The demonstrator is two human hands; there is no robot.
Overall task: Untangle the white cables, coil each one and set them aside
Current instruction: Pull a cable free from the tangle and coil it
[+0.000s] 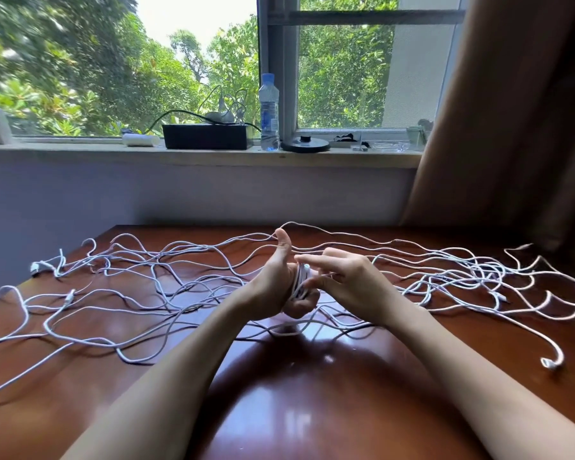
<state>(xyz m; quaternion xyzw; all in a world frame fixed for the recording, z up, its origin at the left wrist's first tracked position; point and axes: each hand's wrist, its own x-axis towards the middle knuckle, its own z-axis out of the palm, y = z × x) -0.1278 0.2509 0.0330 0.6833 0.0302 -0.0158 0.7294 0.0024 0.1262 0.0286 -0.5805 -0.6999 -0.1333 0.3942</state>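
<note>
White thin cables sprawl tangled over glossy brown table; left hand grips wound coil; right hand hold obscured, undeterminable.

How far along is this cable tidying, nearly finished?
Barely started. Done: no finished coil shows anywhere on the table. In hand: the left hand holds a small coil wound around its fingers, and the right hand seems to pinch the strand feeding it. Left: nearly all the white cables lie tangled across the table, each to be freed, coiled and set aside.
</note>
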